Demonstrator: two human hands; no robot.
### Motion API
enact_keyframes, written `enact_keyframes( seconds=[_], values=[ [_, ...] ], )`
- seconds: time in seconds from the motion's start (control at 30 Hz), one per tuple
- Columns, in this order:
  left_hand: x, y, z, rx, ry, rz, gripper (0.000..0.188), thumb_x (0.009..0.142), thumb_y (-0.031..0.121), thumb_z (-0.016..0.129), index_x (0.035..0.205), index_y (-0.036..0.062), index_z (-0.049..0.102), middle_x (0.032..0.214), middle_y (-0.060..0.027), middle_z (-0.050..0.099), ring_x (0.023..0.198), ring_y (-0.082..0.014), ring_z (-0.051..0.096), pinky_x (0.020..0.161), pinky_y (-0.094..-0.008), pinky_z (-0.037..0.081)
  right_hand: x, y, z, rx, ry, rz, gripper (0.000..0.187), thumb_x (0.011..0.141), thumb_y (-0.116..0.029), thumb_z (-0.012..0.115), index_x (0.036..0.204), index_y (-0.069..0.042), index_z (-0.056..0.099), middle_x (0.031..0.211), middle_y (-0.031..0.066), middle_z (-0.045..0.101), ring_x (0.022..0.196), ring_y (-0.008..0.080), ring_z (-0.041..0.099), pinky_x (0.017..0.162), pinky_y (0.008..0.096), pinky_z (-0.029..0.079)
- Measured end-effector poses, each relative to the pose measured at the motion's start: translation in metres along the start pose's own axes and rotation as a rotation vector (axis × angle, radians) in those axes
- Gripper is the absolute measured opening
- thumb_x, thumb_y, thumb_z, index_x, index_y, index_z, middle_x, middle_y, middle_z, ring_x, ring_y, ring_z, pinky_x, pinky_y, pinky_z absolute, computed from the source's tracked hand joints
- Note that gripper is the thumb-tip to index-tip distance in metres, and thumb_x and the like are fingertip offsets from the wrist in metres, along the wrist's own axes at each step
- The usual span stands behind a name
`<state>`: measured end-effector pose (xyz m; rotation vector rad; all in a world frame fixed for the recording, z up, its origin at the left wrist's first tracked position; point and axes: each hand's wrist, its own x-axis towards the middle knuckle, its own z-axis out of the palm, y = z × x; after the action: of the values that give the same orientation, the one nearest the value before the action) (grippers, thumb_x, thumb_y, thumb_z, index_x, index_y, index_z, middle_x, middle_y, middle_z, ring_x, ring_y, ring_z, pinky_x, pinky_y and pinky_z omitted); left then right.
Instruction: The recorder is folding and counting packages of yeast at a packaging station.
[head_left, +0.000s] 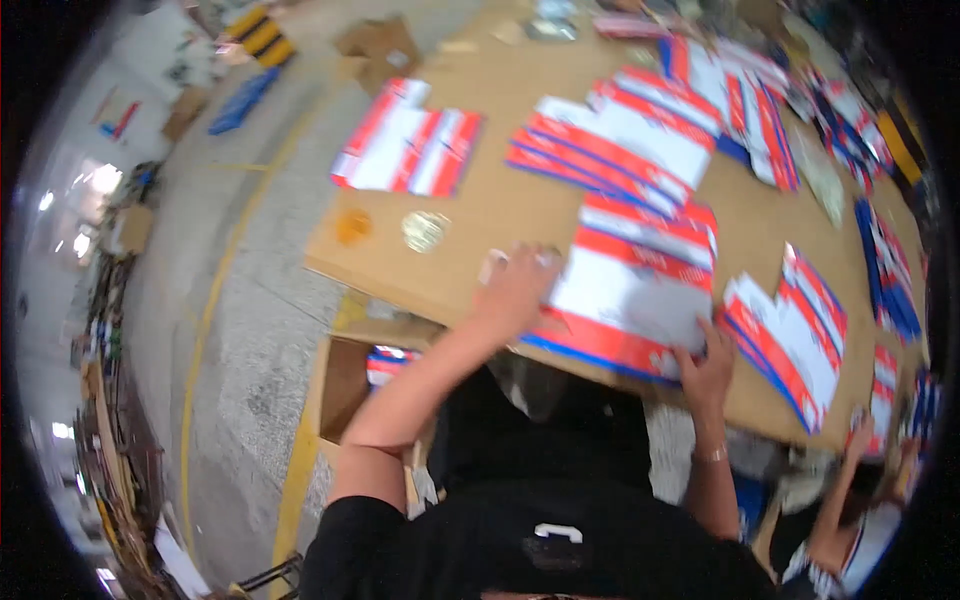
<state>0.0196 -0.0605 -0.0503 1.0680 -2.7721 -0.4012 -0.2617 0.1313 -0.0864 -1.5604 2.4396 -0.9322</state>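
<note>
Packet in work: flat white printed packet (625,295) with red bands and blue trim, lying flat on the brown table (455,260), at its near edge, square in front of the person. Blue-trimmed end faces the person; bands run left to right, dropping slightly toward the right. Sides look near equal from here, so can't call the long axis.

Left hand (520,285) on packet's left side, fingers bent. Right hand (708,365) at its near right corner, thumb apart from the fingers. Can't tell if either actually clamps it or just rests on it.

Table surface: bare brown left of the packet, with an orange round item (352,227) and a pale, shiny round item (425,231) near the table's left edge. Two-part packet pile (405,150) behind those. Fanned packet stack (625,135) toward table's far side, another packet pile (790,340) toward its right end. Co-worker's hand (860,437) at table's right end, next to a packet (882,395).

Room: cardboard box (342,385) below table's left near edge, red-white-blue packet (390,364) inside. Grey floor (255,300) left of table, yellow line (208,310) along it. Black-and-yellow striped block (262,38) beyond table's far left. Far items blurred.
</note>
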Motion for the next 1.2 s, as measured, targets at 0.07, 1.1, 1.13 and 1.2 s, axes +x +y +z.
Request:
enact_keyframes(
  seconds=[0.07, 1.1, 1.13, 1.2],
  values=[
    [-0.015, 0.023, -0.012, 0.2, -0.084, 0.031, 0.112, 0.056, 0.055, 0.087, 0.15, 0.0221, 0.035, 0.148, -0.0203, 0.035, 0.139, -0.0471, 0.028, 0.105, -0.0663, 0.029, -0.006, 0.016, -0.001, -0.067, 0.042, -0.025, 0.056, 0.073, -0.024, 0.079, 0.123, -0.003, 0.061, 0.119, 0.0222, 0.061, 0.114, 0.0389, 0.054, 0.102, 0.047, 0.039],
    [0.01, 0.017, -0.03, -0.132, 0.132, 0.168, 0.117, 0.036, 0.054, 0.093, 0.14, 0.0225, 0.048, 0.144, -0.0156, 0.039, 0.139, -0.0422, 0.026, 0.097, -0.0685, 0.031, 0.053, 0.135, 0.002, 0.036, 0.148, -0.116, 0.055, 0.084, -0.03, 0.076, 0.124, 0.005, 0.061, 0.112, 0.0221, 0.065, 0.096, 0.0301, 0.061, 0.085, 0.0382, 0.05],
    [0.007, 0.013, -0.033, -0.149, 0.132, 0.172, 0.117, 0.035, 0.053, 0.094, 0.139, 0.0224, 0.048, 0.144, -0.0156, 0.038, 0.139, -0.0421, 0.026, 0.098, -0.0689, 0.03, 0.051, 0.109, -0.002, 0.037, 0.135, -0.124, 0.055, 0.084, -0.03, 0.076, 0.124, 0.005, 0.061, 0.112, 0.0221, 0.065, 0.096, 0.0301, 0.061, 0.085, 0.0382, 0.05],
    [0.001, 0.006, -0.037, -0.169, 0.113, 0.175, 0.117, 0.036, 0.052, 0.094, 0.138, 0.0221, 0.048, 0.144, -0.0157, 0.038, 0.139, -0.0417, 0.025, 0.098, -0.0687, 0.03, 0.04, 0.045, -0.019, 0.611, 0.254, 0.21, 0.053, 0.084, -0.026, 0.075, 0.123, 0.007, 0.061, 0.11, 0.0214, 0.065, 0.098, 0.0303, 0.059, 0.088, 0.0399, 0.048]
  ],
)
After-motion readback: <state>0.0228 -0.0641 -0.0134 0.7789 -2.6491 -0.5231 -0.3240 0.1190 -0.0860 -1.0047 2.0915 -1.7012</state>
